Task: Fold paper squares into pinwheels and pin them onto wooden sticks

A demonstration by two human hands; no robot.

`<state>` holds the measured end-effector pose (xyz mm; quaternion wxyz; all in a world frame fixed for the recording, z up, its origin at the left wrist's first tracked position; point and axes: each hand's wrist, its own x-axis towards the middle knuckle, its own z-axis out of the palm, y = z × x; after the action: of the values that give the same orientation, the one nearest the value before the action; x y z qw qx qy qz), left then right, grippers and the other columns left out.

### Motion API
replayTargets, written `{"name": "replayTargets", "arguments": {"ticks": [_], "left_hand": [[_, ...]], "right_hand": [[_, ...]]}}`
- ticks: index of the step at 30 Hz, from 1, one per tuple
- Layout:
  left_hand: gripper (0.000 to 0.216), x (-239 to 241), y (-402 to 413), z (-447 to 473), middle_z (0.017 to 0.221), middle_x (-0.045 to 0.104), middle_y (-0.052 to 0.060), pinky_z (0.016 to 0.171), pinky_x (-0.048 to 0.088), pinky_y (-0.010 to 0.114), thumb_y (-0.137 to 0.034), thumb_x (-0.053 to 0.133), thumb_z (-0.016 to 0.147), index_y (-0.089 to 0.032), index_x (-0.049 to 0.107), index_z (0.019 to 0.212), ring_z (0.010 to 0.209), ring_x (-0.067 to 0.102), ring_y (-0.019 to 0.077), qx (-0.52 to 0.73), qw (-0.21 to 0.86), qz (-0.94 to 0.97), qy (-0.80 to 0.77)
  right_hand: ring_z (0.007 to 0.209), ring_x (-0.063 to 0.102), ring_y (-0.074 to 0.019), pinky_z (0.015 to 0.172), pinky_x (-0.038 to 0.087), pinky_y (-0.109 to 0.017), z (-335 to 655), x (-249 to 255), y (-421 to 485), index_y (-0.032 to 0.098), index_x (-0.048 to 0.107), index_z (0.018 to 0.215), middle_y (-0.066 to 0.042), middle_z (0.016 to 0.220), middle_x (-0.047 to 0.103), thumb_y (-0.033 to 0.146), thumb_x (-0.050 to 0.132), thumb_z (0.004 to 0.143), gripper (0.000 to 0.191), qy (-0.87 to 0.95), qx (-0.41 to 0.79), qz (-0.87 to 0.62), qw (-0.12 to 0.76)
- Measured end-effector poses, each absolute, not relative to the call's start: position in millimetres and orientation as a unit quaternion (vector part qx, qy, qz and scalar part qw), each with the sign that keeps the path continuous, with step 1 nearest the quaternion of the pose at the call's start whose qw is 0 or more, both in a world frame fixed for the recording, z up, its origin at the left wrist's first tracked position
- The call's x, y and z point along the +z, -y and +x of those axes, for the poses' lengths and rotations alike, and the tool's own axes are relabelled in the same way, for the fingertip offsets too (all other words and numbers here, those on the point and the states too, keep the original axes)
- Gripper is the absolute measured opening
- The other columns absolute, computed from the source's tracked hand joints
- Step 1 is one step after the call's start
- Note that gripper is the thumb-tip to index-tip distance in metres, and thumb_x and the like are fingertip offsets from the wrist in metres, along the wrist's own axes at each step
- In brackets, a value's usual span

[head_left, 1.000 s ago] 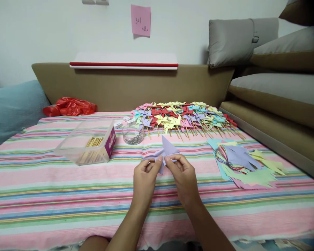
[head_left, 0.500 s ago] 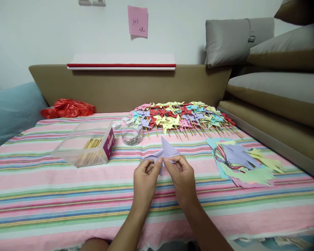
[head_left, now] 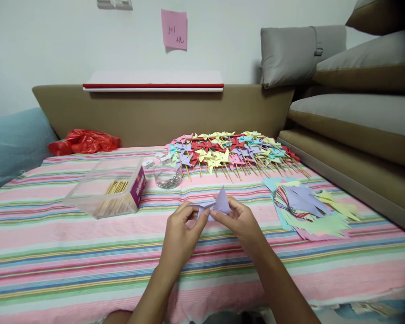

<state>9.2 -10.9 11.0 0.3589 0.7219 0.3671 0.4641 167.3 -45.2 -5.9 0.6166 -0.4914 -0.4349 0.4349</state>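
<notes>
Both hands meet over the striped cloth around one lilac cut paper (head_left: pixel 218 203). My left hand (head_left: pixel 181 234) pinches its left side with thumb and fingers closed. My right hand (head_left: pixel 241 220) grips its right side, one pointed flap standing up between the fingers. A stack of cut coloured paper squares (head_left: pixel 305 205) lies to the right of my right hand. Finished paper pinwheels on wooden sticks (head_left: pixel 229 150) lie in rows behind the hands.
A clear plastic box of wooden sticks (head_left: pixel 110 188) sits to the left, a small glass jar of metal pins (head_left: pixel 168 174) beside it. A red plastic bag (head_left: pixel 83 141) lies at the back left. Sofa cushions (head_left: pixel 354 108) rise along the right.
The lilac paper has been folded in: its wide flat flaps are now gathered between the fingers. Both hands shifted slightly and turned, the right hand further over the paper.
</notes>
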Motion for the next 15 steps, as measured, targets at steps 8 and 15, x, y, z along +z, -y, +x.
{"name": "replayTargets", "arguments": {"ticks": [8,15], "left_hand": [[0.031,7.5,6.5,5.2,0.067,0.055,0.001,0.062,0.035,0.027,-0.038,0.067,0.089,-0.02,0.061,0.065,0.065,0.05,0.0166,0.429,0.336,0.74,-0.394],[0.025,10.0,7.3,8.4,0.07,0.053,-0.001,0.06,0.033,0.026,-0.044,0.069,0.087,-0.02,0.065,0.079,0.064,0.045,0.0151,0.444,0.435,0.68,-0.388]], "right_hand": [[0.085,0.067,-0.0243,0.077,0.051,-0.034,166.2,-6.5,47.9,0.017,0.076,0.096,-0.005,0.091,0.076,0.043,0.077,0.079,0.031,0.456,0.448,-0.505,0.579],[0.088,0.067,-0.0253,0.08,0.051,-0.035,160.1,-9.3,47.7,0.018,0.076,0.092,-0.006,0.093,0.076,0.044,0.077,0.078,0.03,0.423,0.426,-0.525,0.603]]}}
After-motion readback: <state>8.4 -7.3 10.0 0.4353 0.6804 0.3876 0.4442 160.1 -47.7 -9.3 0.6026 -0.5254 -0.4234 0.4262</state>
